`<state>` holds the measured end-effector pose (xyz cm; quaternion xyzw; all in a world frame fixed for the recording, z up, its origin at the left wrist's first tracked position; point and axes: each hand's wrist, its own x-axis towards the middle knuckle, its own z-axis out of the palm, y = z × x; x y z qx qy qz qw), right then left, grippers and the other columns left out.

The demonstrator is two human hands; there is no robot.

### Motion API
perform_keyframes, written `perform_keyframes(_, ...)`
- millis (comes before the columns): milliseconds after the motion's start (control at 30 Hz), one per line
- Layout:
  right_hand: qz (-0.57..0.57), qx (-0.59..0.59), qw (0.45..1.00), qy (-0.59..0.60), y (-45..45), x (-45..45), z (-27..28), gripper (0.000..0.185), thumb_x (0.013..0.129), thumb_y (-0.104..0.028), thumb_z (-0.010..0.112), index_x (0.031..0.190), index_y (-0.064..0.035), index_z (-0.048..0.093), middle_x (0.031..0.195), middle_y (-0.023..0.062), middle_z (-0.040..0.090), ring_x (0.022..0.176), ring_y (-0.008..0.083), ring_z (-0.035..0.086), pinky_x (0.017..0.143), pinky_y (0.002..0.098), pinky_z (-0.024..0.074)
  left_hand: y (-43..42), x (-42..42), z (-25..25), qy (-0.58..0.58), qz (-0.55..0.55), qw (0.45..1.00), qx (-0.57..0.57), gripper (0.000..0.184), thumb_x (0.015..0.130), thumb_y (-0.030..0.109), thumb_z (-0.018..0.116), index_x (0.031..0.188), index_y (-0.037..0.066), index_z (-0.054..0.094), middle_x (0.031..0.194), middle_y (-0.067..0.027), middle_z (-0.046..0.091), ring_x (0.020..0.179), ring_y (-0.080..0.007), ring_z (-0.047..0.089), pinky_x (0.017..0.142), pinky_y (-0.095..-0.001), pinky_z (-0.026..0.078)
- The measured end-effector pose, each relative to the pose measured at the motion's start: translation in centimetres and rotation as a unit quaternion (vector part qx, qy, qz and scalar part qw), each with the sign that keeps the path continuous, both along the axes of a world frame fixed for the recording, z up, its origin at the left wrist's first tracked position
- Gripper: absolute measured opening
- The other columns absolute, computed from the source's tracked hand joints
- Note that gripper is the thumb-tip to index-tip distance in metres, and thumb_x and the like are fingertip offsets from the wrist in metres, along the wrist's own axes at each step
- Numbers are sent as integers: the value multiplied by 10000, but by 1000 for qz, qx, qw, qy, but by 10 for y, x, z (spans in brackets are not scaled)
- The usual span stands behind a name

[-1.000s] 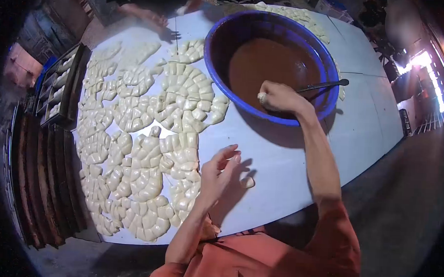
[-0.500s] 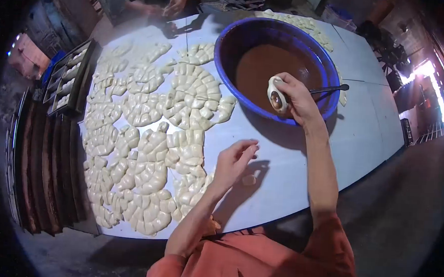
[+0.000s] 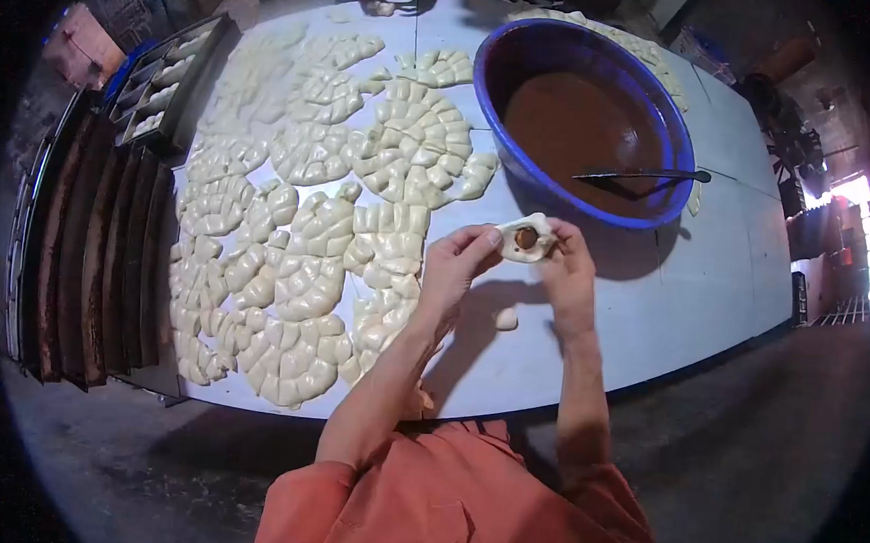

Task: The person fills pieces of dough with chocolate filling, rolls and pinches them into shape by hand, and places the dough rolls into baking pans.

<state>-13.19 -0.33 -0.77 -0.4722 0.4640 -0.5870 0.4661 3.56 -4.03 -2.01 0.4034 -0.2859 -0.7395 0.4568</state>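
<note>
A flattened piece of pale dough [image 3: 515, 252] with a spot of brown filling [image 3: 526, 239] at its middle is held up over the table. My left hand [image 3: 457, 265] pinches its left edge between thumb and fingers. My right hand [image 3: 569, 275], slightly blurred, grips the right edge. Just beyond stands a blue basin [image 3: 489, 91] of brown paste [image 3: 578, 118]. A dark flat-bladed tool [image 3: 643, 174] lies across the basin, its handle over the rim. A small dough lump [image 3: 507, 319] rests on the table below my hands.
Many pale dough pieces [image 3: 304, 266] cover the left part of the white table [image 3: 727, 255]. Dark trays [image 3: 91, 247] stand stacked on edge at the left, near a box [image 3: 171, 85] holding white pieces. Another person's hand [image 3: 379, 7] shows at the far edge.
My right hand has brought the filled dough from over the basin back toward me. My left hand, empty before, now grips its other edge. The view has shifted, and the other person's hands show less.
</note>
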Motion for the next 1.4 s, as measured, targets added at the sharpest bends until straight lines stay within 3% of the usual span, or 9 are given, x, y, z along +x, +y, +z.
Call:
perform_keyframes(100, -101, -90, 944, 300, 11, 30, -1, 520, 824, -59, 745, 1303, -29, 544, 1214, 126, 580, 1124, 242, 590, 906, 337, 518, 7, 5, 2, -21, 9, 999, -41, 365, 939, 212, 700, 1187, -54, 662, 999, -88, 708, 892, -148, 672, 851, -279, 541)
perform_keyframes(267, -162, -168, 903, 360, 11, 43, -11, 213, 896, 29, 652, 1106, 0, 662, 1069, 118, 643, 911, 218, 644, 785, 336, 531, 19, -3, -5, -77, 59, 987, -129, 404, 893, 151, 754, 1215, -70, 650, 1034, -103, 710, 906, -144, 664, 832, -252, 532)
perform_keyframes(367, -112, 18, 982, 149, 11, 53, -4, 146, 947, -36, 628, 1084, -9, 667, 985, 85, 672, 845, 163, 635, 786, 312, 521, 12, 6, 12, -31, 0, 994, -108, 376, 889, 148, 757, 1190, -58, 664, 1027, -100, 711, 880, -145, 669, 799, -248, 538)
perform_keyframes(567, 40, 47, 996, 58, 17, 28, -4, 257, 968, -131, 634, 1210, -51, 663, 1059, 82, 678, 898, 114, 616, 775, 257, 496, -13, 33, 17, -67, -116, 988, -72, 347, 918, 277, 722, 1132, 5, 688, 994, -73, 708, 867, -137, 677, 721, -276, 567)
perform_keyframes(833, -33, -167, 970, 171, 12, 26, -14, 280, 829, 4, 763, 1082, -61, 660, 1027, 60, 567, 967, 132, 562, 793, 280, 508, -3, 31, 19, -40, -175, 979, -94, 309, 892, 187, 746, 1150, 27, 687, 976, -61, 700, 847, -124, 669, 704, -263, 571)
perform_keyframes(900, -76, -85, 990, -82, 15, 45, -7, 247, 832, -29, 778, 1021, -36, 618, 1097, 76, 556, 1007, 132, 533, 810, 286, 502, -3, 31, 12, -48, -198, 973, -110, 285, 917, 173, 701, 1161, 25, 686, 969, -55, 695, 840, -124, 668, 712, -262, 575)
perform_keyframes(967, -89, -101, 988, -82, 12, 45, -28, 244, 844, -65, 781, 983, -31, 584, 1037, 70, 588, 942, 123, 557, 774, 291, 499, 0, 30, 11, -87, -205, 969, -110, 272, 950, 167, 638, 1174, 20, 682, 980, -57, 693, 855, -128, 670, 724, -270, 582)
perform_keyframes(1067, -204, -177, 940, 209, 11, 43, -38, 220, 861, -125, 786, 947, -41, 602, 852, 48, 626, 722, 134, 580, 676, 291, 497, 11, 26, 9, -39, -193, 976, -97, 268, 977, 155, 584, 1173, 5, 687, 1002, -50, 688, 894, -107, 657, 768, -285, 589)
perform_keyframes(1400, -147, 81, 973, 158, 27, 18, -13, 203, 971, -214, 642, 1029, -23, 684, 902, 55, 679, 726, 150, 625, 655, 281, 483, 20, 15, -1, -121, -128, 984, -35, 290, 905, 221, 732, 1076, -12, 718, 910, -67, 700, 799, -112, 653, 743, -252, 554)
